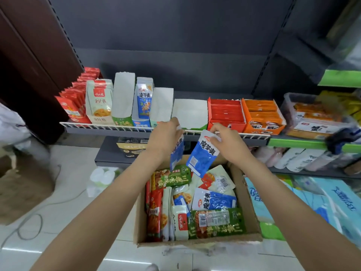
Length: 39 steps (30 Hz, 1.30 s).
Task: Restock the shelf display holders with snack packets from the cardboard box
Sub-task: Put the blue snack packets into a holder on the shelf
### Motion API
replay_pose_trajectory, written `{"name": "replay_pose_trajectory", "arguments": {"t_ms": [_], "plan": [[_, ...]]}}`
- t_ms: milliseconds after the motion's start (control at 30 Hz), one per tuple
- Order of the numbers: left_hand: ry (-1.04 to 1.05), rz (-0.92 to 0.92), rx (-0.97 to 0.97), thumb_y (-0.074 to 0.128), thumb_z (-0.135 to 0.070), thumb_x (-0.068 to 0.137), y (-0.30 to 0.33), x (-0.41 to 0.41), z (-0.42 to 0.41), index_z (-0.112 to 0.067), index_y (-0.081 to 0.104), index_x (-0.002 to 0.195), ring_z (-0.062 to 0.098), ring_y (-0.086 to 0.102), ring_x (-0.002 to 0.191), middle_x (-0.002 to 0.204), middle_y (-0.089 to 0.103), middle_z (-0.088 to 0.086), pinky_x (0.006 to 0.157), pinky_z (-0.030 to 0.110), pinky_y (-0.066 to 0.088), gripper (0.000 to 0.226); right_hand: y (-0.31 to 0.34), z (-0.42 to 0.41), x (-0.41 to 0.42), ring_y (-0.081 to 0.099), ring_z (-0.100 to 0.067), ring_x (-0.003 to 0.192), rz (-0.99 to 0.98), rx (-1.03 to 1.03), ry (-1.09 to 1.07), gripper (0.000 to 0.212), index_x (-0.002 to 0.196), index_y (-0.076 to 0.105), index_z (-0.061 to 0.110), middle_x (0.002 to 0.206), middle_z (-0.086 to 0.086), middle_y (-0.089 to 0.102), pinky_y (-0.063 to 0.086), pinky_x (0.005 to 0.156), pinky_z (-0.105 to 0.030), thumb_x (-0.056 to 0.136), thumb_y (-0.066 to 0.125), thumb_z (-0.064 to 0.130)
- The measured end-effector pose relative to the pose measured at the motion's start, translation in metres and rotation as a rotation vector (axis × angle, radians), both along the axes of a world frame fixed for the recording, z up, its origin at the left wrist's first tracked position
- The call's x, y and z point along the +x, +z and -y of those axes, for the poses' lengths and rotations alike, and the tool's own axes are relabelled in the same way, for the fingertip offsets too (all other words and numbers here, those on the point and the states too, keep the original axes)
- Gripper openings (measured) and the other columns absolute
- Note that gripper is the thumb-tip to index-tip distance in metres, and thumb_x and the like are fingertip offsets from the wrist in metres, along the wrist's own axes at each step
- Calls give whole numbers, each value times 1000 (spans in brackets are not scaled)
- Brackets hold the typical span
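Here, a glossy blue-and-white plastic snack packet [203, 153] is being pinched at its top edge by the right hand [227, 141], while a second blue packet [176, 151] is being gripped by the left hand [166, 137], both above the open brown cardboard box [252, 204] of mixed crinkly packets. The slick film could probably be let slip, or the light white card display holders [162, 104] on the wire-fronted grey shelf [125, 127] could be knocked askew.

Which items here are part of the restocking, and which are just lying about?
Job: left hand and right hand, each holding a blue packet; cardboard box; display holders.
Lying about: cable, brown bag, tissue packs.
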State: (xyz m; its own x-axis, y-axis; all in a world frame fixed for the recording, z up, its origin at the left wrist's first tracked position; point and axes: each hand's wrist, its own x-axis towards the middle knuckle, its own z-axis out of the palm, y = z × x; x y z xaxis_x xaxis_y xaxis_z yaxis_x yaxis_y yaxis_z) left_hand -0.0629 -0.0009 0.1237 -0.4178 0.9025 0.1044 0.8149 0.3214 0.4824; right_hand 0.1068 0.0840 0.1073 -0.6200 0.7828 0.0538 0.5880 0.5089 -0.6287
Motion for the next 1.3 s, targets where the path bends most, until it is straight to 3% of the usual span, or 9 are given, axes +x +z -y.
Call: {"name": "replay_pose_trajectory", "arguments": {"t_ms": [133,233,300,533,700,867,1033,1133,1300], "plan": [[81,102,-12,49,-19,97,20,-20,-1,1,53,107,27,56,85,95,59,16,65,30,40,22,8,3,-32,63,-24,77,-44,60,-34,6,101,51,16,86,-11,65,51,58,-45,95,51,18],[176,745,39,50,-8,96,28,-35,-4,-2,49,106,22,64,73,95,58,15,60,32,57,12,17,11,-65,59,-13,58,-105,45,-1,12,100,60,15,76,-7,68,37,47,-27,95,53,23],[209,1024,66,46,1,94,30,-48,-6,-5,45,108,24,68,62,94,60,21,57,33,60,15,21,14,-88,67,-17,75,-155,17,-14,19,96,66,15,89,-7,73,48,56,-34,94,55,31],[88,939,25,40,8,92,38,-132,-24,-5,57,70,21,66,67,77,62,17,70,32,59,31,41,2,-162,60,-10,76,8,-19,81,30,98,71,28,87,8,70,42,65,-30,83,61,51],[36,919,1,39,8,90,42,-195,-47,1,56,83,28,68,68,82,59,20,75,40,59,19,45,-8,-214,59,-1,78,-39,-182,133,40,113,65,24,96,10,67,47,74,-21,76,78,27],[-6,999,-40,42,12,89,43,-234,-61,5,59,82,26,71,61,85,65,23,75,36,59,19,52,-18,-248,54,-1,63,-161,-243,53,7,84,64,13,75,5,62,50,67,-24,82,70,12],[25,1171,-51,54,8,88,36,-262,-73,17,59,103,31,72,76,96,68,28,83,33,57,19,51,-29,-257,61,-9,72,-273,-350,-96,31,68,40,11,67,0,58,59,66,-31,86,65,3],[16,1328,-27,44,8,91,41,-273,-77,21,59,101,34,71,82,96,68,29,79,28,58,22,49,-35,-258,55,-16,75,-309,-244,-241,32,69,36,14,77,-15,49,60,63,-33,88,59,2],[29,1518,-16,30,11,80,49,-283,-82,16,57,98,39,67,92,102,65,31,76,31,58,32,53,-37,-256,57,-8,73,-287,-67,-389,12,85,39,7,83,2,55,57,52,-23,90,49,1]]}}
